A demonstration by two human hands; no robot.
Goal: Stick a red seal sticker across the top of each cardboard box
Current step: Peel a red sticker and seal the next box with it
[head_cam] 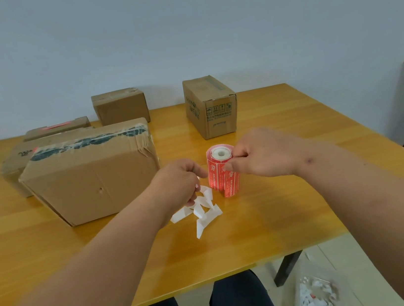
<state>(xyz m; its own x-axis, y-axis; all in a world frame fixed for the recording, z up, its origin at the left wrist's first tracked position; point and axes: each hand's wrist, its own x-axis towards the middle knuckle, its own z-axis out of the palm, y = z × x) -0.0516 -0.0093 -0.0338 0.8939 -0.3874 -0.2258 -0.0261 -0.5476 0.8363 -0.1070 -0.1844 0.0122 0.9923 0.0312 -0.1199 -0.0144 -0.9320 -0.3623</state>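
Five cardboard boxes sat on the yellow table [279, 193], and the largest box [90, 176], left of centre, lay tilted toward the camera with dark torn tape along its top and no red seal that showed. Behind it on the left, the long box [25, 158] had a speck of red at its near corner, and the flat box [57, 127] at the upper left of the group carried a red strip along its top. The plain box [121, 106] at the upper middle and the upright printed box [211, 106] to its right looked unsealed.

The roll of red stickers [221, 172] stood on end at the centre of the frame. The right hand [263, 154] held it from the right, fingers curled against its top rim and thumb on its side. The left hand [176, 179] was curled just left of the roll; it seemed to pinch the white backing strip [201, 211] that trailed down onto the table, though the fingertips were hidden.

The step looked to be peeling a fresh sticker free. It would go best with the roll kept steady, the backing drawn away low and slow, and the sticker lifted by one corner so it stayed flat and did not fold onto itself before reaching a box.
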